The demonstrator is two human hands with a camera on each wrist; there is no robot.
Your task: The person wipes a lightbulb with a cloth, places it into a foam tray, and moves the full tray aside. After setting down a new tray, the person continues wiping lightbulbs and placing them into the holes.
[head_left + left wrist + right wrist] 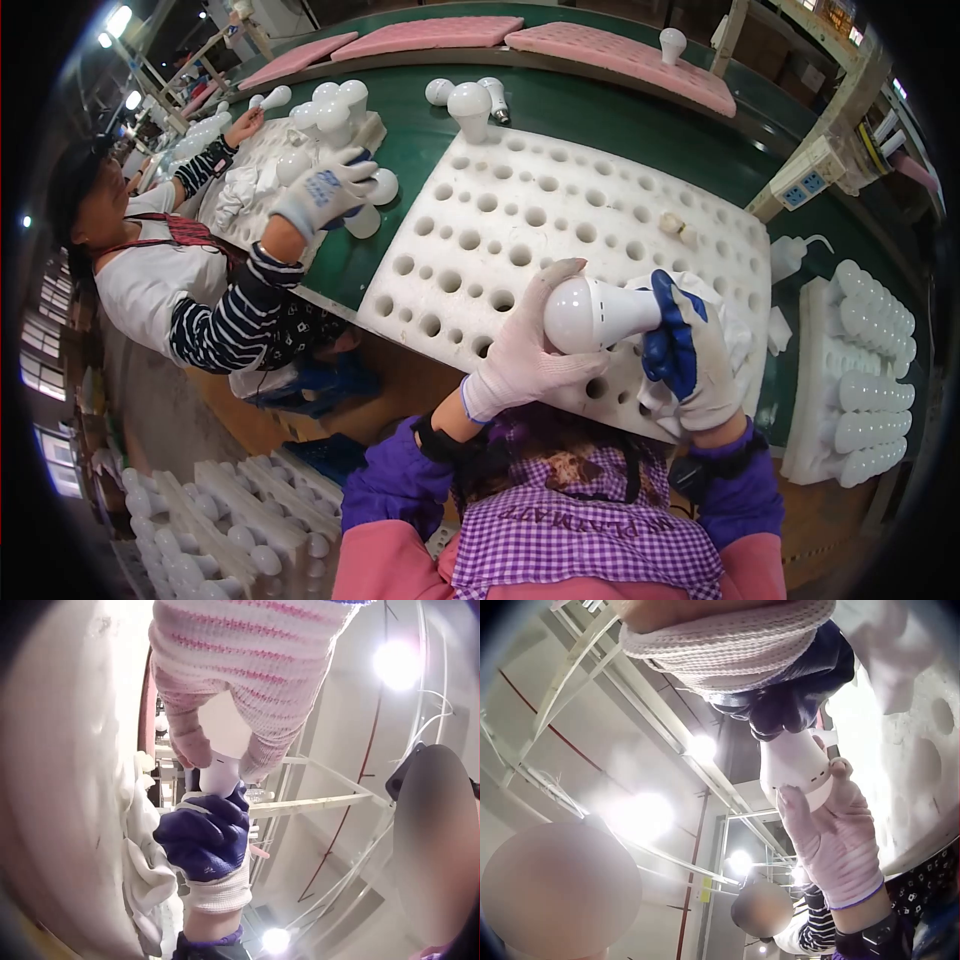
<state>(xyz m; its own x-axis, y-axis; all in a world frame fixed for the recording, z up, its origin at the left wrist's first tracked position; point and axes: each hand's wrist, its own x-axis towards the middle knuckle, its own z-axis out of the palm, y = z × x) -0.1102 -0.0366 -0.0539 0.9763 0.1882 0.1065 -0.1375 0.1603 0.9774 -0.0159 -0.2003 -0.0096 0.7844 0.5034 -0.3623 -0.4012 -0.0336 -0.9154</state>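
Observation:
A large white light bulb [590, 315] lies sideways between my two hands, above a white foam tray [500, 215] full of round holes. My left hand [535, 345], in a white glove with pink stripes, grips the round dome end with thumb and fingers. At the base end, my right hand [695, 350] in a blue-coated glove curls its fingers round the bulb; the base itself is hidden in that hand. The right wrist view shows small dark slots on the bulb's white body [795, 761]. A crumpled white cloth [730, 315] lies beneath my right hand.
At the tray's far left corner stand several bulbs [470, 105]. A foam block of bulbs [860, 380] sits at right, near a squeeze bottle [795, 255]. Pink foam sheets [430, 35] line the back. Another person [180, 260] works at left; more bulbs [220, 530] fill trays at lower left.

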